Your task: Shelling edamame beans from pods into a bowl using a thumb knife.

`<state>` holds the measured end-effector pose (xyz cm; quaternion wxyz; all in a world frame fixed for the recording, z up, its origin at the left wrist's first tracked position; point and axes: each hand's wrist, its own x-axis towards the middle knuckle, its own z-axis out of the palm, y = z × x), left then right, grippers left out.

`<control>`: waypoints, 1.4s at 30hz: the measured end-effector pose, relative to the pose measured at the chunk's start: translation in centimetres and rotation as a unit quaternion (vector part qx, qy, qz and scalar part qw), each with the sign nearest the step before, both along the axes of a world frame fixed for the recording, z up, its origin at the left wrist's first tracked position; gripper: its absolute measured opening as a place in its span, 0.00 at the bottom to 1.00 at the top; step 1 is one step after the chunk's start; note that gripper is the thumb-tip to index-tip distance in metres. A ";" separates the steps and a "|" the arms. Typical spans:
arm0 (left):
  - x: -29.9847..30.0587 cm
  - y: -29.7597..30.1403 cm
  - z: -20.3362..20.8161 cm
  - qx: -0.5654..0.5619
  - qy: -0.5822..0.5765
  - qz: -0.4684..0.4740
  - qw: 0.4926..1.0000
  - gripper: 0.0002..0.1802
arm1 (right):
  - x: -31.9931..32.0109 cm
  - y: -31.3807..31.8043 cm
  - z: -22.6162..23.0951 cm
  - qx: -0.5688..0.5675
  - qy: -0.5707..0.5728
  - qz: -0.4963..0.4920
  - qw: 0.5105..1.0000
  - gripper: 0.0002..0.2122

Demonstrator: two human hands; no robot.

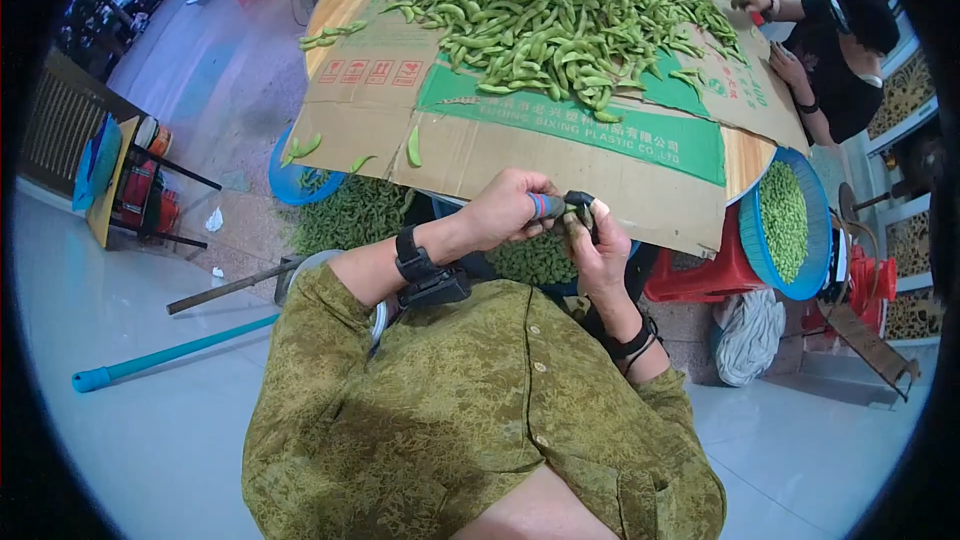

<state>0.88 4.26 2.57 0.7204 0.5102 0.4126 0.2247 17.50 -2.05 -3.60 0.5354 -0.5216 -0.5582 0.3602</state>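
Observation:
Over the near edge of a flattened cardboard sheet (500, 153), my two hands meet at the fingertips. My left hand (512, 208) is closed, with a grey, blue and red cover on one finger. My right hand (602, 250) is closed too, fingers bent towards the left hand's tips. Pinched between them is a small green soybean pod (581, 211), mostly hidden by fingers and dark finger covers. Beyond them, a large heap of green soybean pods (560, 20) lies on the cardboard. One loose pod (414, 147) lies nearer, left of my hands.
A blue basket of shelled beans (784, 222) stands at the right by a red stool (690, 280). Another blue basket (284, 178) and a pile of pods (345, 225) lie at lower left. A teal pole (190, 350) crosses the floor. A co-worker (840, 70) sits at far right.

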 end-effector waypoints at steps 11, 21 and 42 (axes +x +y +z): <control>-7.5 3.7 3.3 0.573 0.406 -0.087 0.707 0.06 | 0.7 -0.8 0.7 0.031 -0.100 0.108 0.989 0.12; -4.8 14.3 -2.4 0.575 0.419 0.030 0.702 0.07 | 0.7 -1.2 2.7 -0.128 0.106 0.146 0.975 0.15; -1.0 1.3 -1.4 0.154 -0.063 0.001 0.986 0.05 | 0.0 0.2 2.9 -0.166 0.467 0.224 0.839 0.17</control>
